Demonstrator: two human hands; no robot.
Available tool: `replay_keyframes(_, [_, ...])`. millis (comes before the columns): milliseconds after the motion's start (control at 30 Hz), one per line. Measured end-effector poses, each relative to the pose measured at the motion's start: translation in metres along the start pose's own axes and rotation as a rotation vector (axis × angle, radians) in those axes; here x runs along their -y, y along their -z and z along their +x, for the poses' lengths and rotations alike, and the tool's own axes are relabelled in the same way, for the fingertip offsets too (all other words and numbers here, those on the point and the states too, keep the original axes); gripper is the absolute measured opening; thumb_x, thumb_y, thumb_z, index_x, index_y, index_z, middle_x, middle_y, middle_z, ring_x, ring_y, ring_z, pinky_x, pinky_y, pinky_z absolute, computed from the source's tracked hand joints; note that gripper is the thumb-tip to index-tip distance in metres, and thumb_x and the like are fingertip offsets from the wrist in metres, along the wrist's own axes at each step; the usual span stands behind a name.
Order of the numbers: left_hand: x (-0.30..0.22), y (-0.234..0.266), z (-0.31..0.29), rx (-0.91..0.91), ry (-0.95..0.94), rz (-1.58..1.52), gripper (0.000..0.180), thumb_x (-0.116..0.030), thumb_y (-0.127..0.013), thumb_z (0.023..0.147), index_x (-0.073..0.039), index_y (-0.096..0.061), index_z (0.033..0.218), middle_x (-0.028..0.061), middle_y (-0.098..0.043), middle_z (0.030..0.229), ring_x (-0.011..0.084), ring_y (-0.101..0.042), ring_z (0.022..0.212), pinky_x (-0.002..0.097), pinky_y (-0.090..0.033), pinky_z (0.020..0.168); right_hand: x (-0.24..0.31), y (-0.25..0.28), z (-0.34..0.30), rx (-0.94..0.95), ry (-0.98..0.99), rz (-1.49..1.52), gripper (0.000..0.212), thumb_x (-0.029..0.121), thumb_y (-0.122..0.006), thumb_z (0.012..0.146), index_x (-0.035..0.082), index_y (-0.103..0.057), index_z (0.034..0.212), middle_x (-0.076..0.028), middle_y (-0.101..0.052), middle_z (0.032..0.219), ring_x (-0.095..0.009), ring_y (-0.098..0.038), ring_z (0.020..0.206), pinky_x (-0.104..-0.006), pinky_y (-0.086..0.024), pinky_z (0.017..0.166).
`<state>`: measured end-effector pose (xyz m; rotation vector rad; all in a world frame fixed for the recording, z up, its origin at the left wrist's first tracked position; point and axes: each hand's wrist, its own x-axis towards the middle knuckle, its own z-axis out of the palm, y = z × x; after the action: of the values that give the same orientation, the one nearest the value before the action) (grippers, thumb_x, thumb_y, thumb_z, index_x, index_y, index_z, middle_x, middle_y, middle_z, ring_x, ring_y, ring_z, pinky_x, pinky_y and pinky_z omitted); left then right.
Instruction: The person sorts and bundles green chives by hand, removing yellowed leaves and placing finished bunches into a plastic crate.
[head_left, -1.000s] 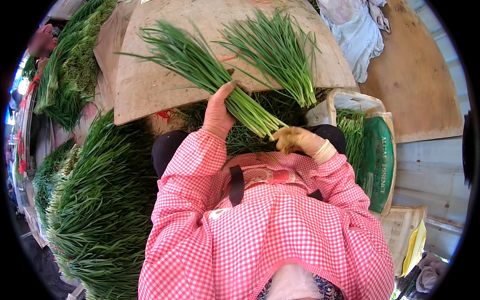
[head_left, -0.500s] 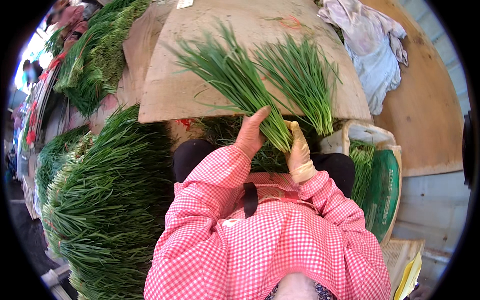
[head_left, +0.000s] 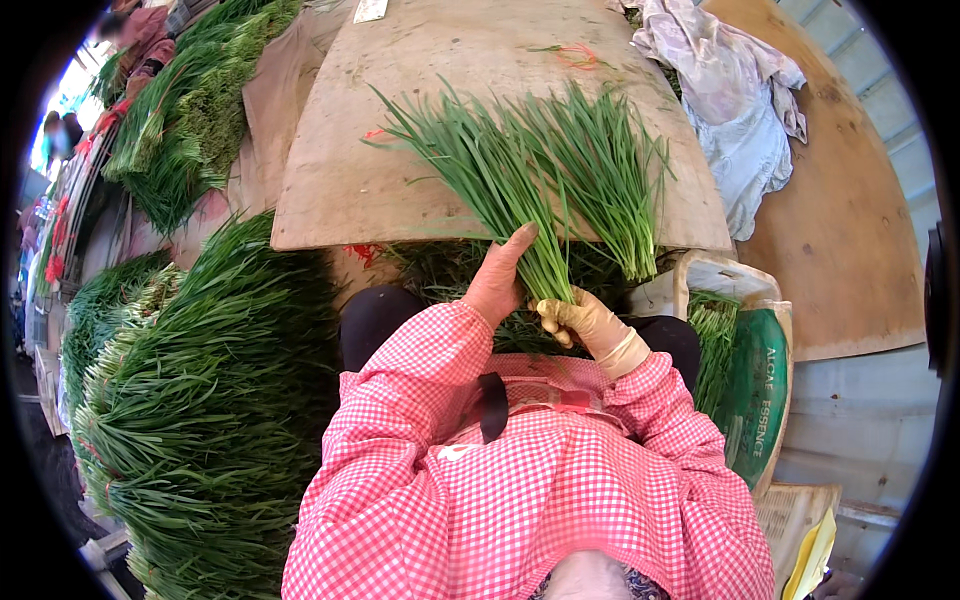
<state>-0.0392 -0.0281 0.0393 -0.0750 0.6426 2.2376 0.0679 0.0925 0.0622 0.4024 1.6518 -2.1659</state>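
Observation:
A bunch of garlic chives slants across the near edge of a wooden board, leaf tips on the board and pale stem ends toward me. My left hand, bare, is wrapped round its lower stems with the thumb on top. My right hand, in a yellowish glove, is closed with curled fingers at the cut ends of the stems. Just right of this bunch a second bunch of chives lies on the board, its stem ends poking past the edge. The two bunches touch or overlap along their leaves.
A tall stack of chives stands at my left, more greens behind it. At my right is a cut-open white and green container holding chives. Red ties and crumpled cloths lie farther off. A person's sleeve shows far left.
The held bunch has come toward me and stands somewhat steeper. My right hand has slid from the stems' side down to their ends, its fingers now curled.

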Motion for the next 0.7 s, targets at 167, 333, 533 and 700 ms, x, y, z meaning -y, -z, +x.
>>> replay_keyframes(167, [0.003,0.009,0.001,0.246,0.027,0.100,0.062,-0.046,-0.059,0.081,-0.005,-0.044,0.125,0.0109,-0.051,0.121,0.0244,-0.050,0.108,0.0417,-0.039,0.095,0.011,0.001,-0.006,0.095,-0.094,0.071,0.033,0.035,-0.058,0.086,0.003,-0.056,0.093,0.005,-0.044,0.057,-0.004,-0.032,0.043,-0.0193,-0.024,0.040])
replay_keyframes(333, [0.005,0.011,0.001,0.283,0.105,-0.072,0.066,-0.048,-0.064,0.076,-0.004,-0.045,0.123,0.0123,-0.054,0.114,0.0280,-0.052,0.107,0.0434,-0.043,0.092,0.008,-0.005,-0.008,0.119,-0.177,0.158,0.032,0.037,-0.056,0.086,0.005,-0.056,0.091,0.006,-0.044,0.058,-0.002,-0.031,0.042,-0.0179,-0.023,0.039])
replay_keyframes(533, [0.006,0.012,-0.003,0.346,0.060,0.086,0.062,-0.039,-0.062,0.080,-0.002,-0.042,0.125,0.0144,-0.053,0.117,0.0266,-0.054,0.103,0.0420,-0.044,0.091,0.005,-0.003,-0.014,0.143,-0.218,0.343,0.033,0.037,-0.056,0.087,0.003,-0.057,0.086,0.006,-0.044,0.056,-0.002,-0.029,0.041,-0.0174,-0.024,0.039])
replay_keyframes(700, [0.007,0.005,-0.003,0.115,0.076,0.205,0.038,-0.023,-0.061,0.081,-0.001,-0.051,0.111,0.0110,-0.059,0.101,0.0196,-0.059,0.083,0.0366,-0.052,0.073,-0.003,-0.005,-0.011,0.143,-0.255,0.329,0.033,0.037,-0.056,0.086,0.004,-0.057,0.084,0.007,-0.042,0.054,-0.002,-0.028,0.040,-0.0180,-0.021,0.038])
